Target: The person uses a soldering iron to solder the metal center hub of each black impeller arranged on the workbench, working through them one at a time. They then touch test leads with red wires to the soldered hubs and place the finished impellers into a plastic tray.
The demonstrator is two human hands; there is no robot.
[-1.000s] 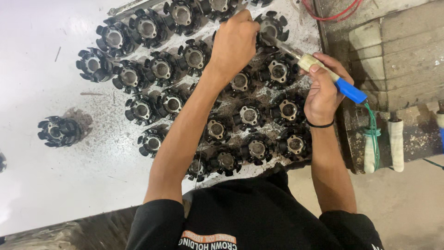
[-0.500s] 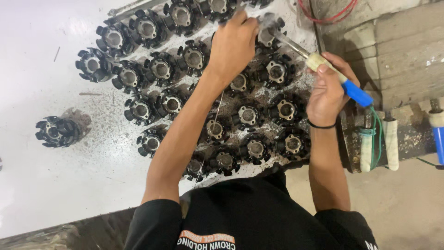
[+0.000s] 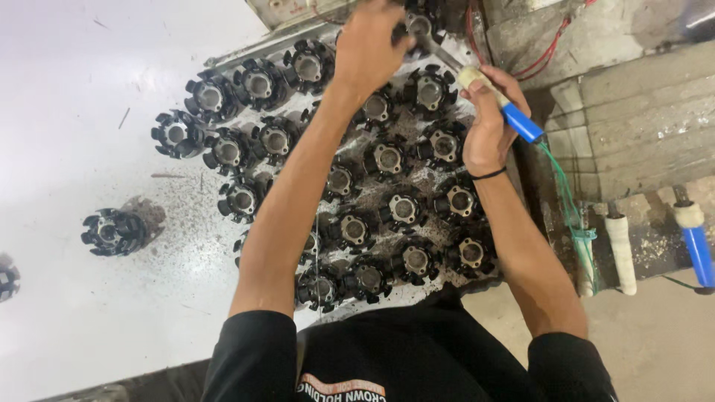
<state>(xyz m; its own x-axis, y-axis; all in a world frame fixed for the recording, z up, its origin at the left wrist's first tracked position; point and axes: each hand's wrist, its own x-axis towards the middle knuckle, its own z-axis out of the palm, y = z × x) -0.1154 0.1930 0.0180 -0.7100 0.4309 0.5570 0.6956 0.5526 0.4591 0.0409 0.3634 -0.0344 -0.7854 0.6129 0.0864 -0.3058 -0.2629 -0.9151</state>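
We had our left hand (image 3: 370, 46) stretched out to the far row of black finned parts (image 3: 387, 158), fingers curled down over the one at the top edge (image 3: 418, 24) — gripped on it, as far as we could see from behind the knuckles. That part sat at the far right end of the group, close to the red wires (image 3: 547, 52).

Our right hand (image 3: 488, 123) was closed round a blue-handled tool (image 3: 500, 106), its pale taped section poking out above the fist and a thin metal shaft running up toward the held part. A black band sat on that wrist.

The other parts stood in loose rows on a grey metal sheet (image 3: 246, 52) under both arms, each with a pale metal hub. One stray part (image 3: 114, 232) stood well apart on the white table (image 3: 67, 112). To the right — on the worn bench (image 3: 648, 97) — lay a second blue-handled tool (image 3: 696, 242) and a white-handled tool (image 3: 618, 253).
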